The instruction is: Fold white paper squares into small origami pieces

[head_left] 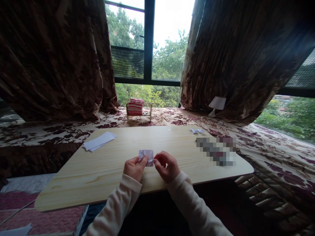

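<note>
A small, roughly square piece of folded paper with creases and raised flaps is held up just above the near part of the table. My left hand grips it from the left, thumb pressed on its front face and fingers behind. At the paper's right edge is my right hand, its fingers curled and thumb and forefinger closed together at that edge. Exactly how much of the edge they pinch is too small to see. Both wrists rest near the table's front side.
On the pale wooden table lie white paper strips at left, and folded paper pieces and a blurred-out item at right. Behind stand a small rack with striped folded cloths and a white lamp.
</note>
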Available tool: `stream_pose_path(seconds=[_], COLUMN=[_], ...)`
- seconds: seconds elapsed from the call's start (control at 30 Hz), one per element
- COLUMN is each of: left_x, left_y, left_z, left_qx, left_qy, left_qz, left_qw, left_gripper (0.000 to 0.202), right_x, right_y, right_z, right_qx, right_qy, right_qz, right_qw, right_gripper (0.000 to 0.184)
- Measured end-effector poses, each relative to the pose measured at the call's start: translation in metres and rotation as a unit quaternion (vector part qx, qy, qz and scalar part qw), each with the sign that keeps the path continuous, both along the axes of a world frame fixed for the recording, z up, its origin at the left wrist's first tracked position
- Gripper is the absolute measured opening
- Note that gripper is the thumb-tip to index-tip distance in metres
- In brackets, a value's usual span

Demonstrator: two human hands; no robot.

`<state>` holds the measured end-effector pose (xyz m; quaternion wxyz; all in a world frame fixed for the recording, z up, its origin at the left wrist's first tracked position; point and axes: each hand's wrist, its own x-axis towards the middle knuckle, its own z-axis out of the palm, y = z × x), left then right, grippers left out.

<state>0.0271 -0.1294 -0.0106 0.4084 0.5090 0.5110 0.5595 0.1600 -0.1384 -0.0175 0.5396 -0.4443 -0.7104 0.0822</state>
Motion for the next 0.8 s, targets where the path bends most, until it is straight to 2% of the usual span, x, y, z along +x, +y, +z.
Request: stream_pose_path(seconds=[0.13, 0.23, 0.43, 0.6, 0.8], left_x=[-0.0017, -0.0015, 0.0002, -0.0015, -0.0015], left_y=[0.0008, 0.0007, -0.0003, 0.0014, 0.0017], left_z=[0.0013, 0.0017, 0.0015, 0.0002, -0.0003], left_qx=[0.007, 0.011, 0.015, 0.018, 0.038], left_qy=[0.017, 0.026, 0.036, 0.044, 0.054], left_qz=[-0.02, -0.022, -0.005, -0.024, -0.038], left_qw=[1.0, 0.999, 0.999, 0.999, 0.997], left_gripper=[0.031, 0.029, 0.028, 0.03, 0.031], right_x=[-0.0017, -0.0021, -0.0013, -0.0014, -0.0013], right_y=[-0.0029, -0.0035, -0.0041, -0.0035, -0.0004], right_z=[0.0007, 0.0012, 0.0012, -0.0009, -0.0042], right_qx=[0.038, 0.058, 0.06, 0.077, 0.057], right_qy=[-0.064, -0.089, -0.115, -0.125, -0.114], right_qz=[0.013, -0.006, -0.028, -0.05, -0.051], right_qw=[0.997, 0.994, 0.991, 0.988, 0.991], right_gripper=[0.014, 0.011, 0.013, 0.013, 0.011])
